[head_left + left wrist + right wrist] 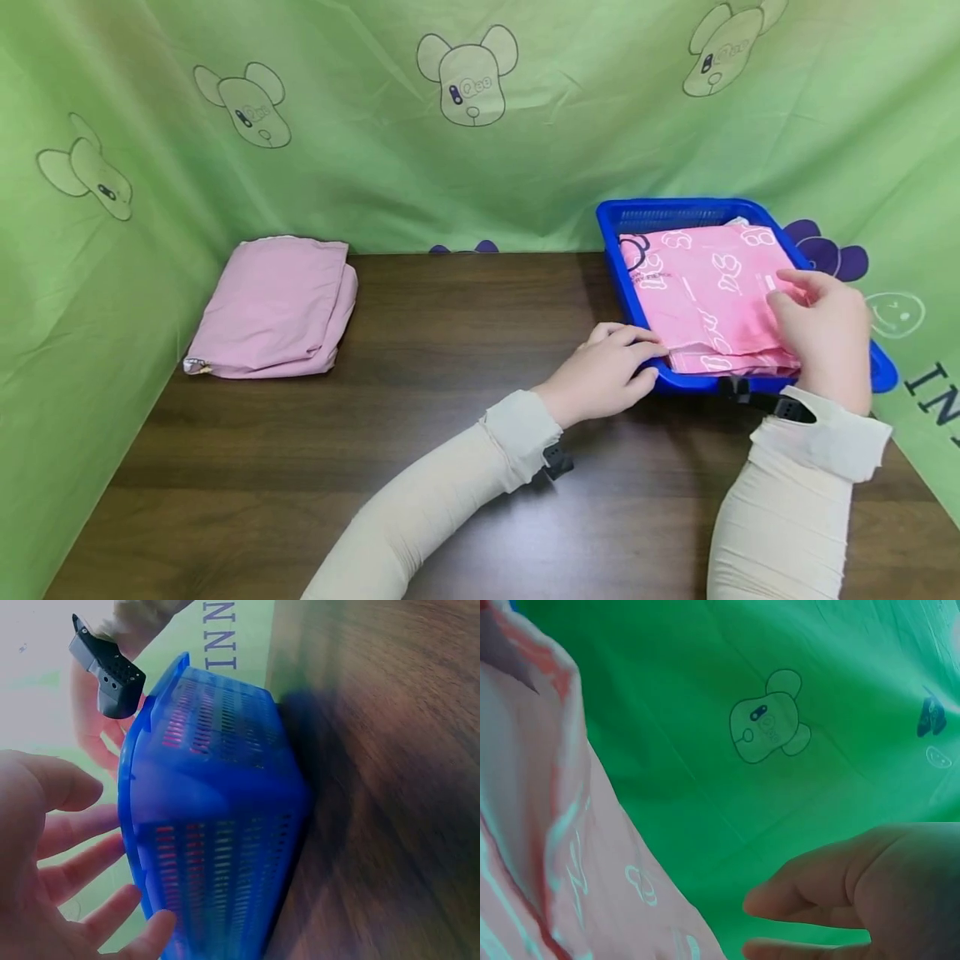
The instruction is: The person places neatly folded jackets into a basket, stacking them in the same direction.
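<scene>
Blue plastic sits right under our left hand (606,371): relaxed, spread fingers, tips on the rim of the basket (686,384) by its near left corner, probably to steady it. Our right hand (828,333) is loosely bent, gap between thumb and fingers, nothing pinched that we can see, over the right side of the printed pink cloth (712,287). That's in the basket, folded, we'd guess, so it fits. Way off left, well apart, a plain pink bundle (270,308) lies on the wooden table (465,350), likely parked clear of our elbows.
</scene>
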The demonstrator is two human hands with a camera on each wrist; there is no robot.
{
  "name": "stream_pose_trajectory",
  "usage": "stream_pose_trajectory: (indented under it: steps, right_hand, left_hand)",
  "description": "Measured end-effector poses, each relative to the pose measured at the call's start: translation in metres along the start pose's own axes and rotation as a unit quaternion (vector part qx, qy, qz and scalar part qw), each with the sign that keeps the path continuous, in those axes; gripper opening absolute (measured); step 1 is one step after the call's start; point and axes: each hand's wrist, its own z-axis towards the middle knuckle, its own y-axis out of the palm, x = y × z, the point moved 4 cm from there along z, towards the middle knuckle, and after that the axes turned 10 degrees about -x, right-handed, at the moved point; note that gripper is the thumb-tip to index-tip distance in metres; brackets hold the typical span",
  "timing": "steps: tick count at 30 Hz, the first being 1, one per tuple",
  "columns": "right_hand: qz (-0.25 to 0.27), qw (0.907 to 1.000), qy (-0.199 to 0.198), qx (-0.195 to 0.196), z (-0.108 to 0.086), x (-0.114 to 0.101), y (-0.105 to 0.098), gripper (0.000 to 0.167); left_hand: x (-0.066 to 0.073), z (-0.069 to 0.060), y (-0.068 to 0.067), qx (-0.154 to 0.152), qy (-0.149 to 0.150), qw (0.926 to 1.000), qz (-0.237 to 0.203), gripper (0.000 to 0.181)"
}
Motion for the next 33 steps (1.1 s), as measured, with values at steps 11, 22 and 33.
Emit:
stream_pose_trajectory:
  steps: [11,22,33]
  right_hand:
    - [0.020,0.9996,-0.004,0.021,-0.009,-0.018,0.007,0.060]
    - [0.080,0.9881,-0.075,0.108,-0.026,-0.051,0.019,0.044]
    - [0.147,0.9611,-0.181,0.149,-0.040,-0.086,0.046,0.030]
  left_hand:
    - [-0.022,-0.025,-0.016,0.079,0.012,0.9943,-0.071,0.030]
    - [-0.056,-0.063,-0.042,0.132,0.000,0.9808,-0.143,0.030]
    - [-0.089,-0.105,-0.067,0.209,-0.030,0.9622,-0.172,0.029]
